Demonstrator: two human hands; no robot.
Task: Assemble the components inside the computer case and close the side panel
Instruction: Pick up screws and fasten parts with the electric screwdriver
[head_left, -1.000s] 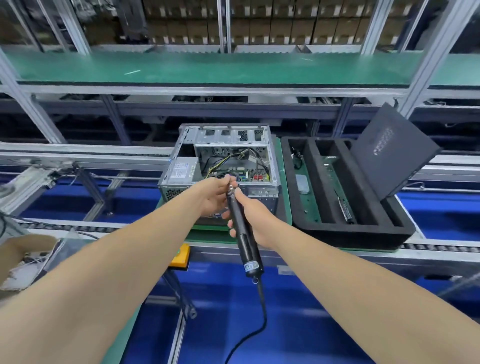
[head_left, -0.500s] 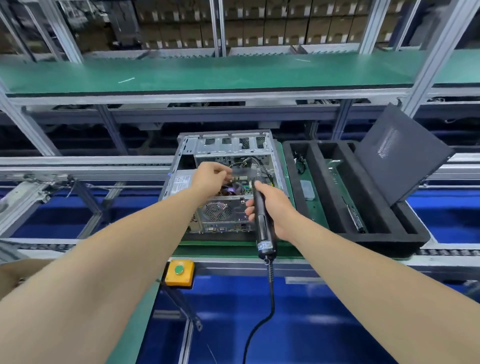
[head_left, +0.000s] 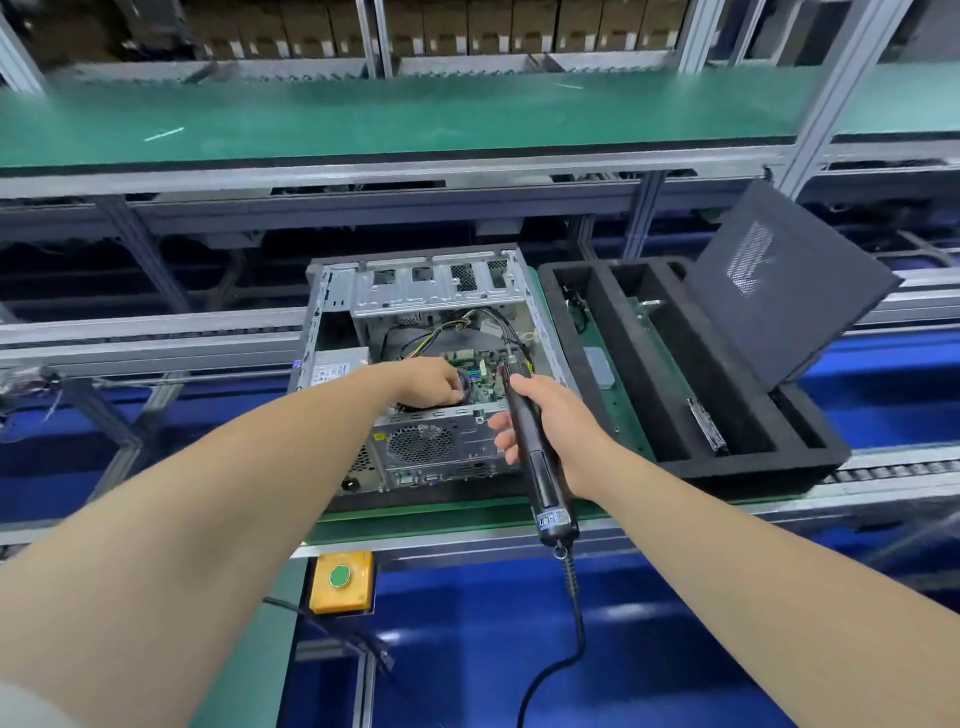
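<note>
An open silver computer case (head_left: 337, 291) lies on its side on the green pallet, with its motherboard (head_left: 480, 366) and cables exposed. My left hand (head_left: 428, 382) reaches down inside the case and rests on a dark round part on the board; whether it grips it is unclear. My right hand (head_left: 550, 431) holds a black corded electric screwdriver (head_left: 537, 467), whose tip points into the case just right of my left hand. The black side panel (head_left: 784, 306) leans against the far right of a foam tray.
A black foam tray (head_left: 727, 467) with long slots stands right of the case and holds a green board and a metal strip. A yellow box with a green button (head_left: 340, 579) sits on the near rail. A green shelf (head_left: 415, 114) runs above the conveyor.
My left hand has dropped from the case's upper edge deeper onto the motherboard. The screwdriver tip has followed into the case. The view has come closer to the case.
</note>
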